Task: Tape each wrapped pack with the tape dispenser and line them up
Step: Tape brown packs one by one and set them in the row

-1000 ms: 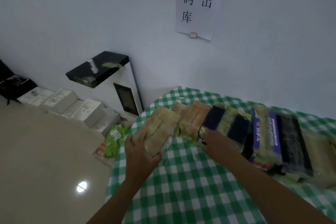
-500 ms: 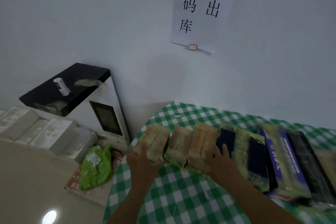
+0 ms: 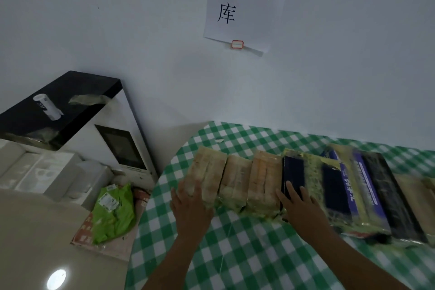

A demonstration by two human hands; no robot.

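The tan pack (image 3: 207,176), lifted a second ago, now lies at the row's left end on the desk (image 3: 235,254). The left hand (image 3: 190,205) and right hand (image 3: 299,205) rest flat and open on the packs, so it looks lined up.

Checked table (image 3: 235,254) bearing wrapped packs (image 3: 237,179)

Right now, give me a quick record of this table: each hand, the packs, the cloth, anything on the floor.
left hand: fingers straight, resting on the leftmost tan pack
right hand: flat on the dark blue pack
row: packs side by side
surface: green checked cloth
tape dispenser: not in view
off the table: green bag on the floor
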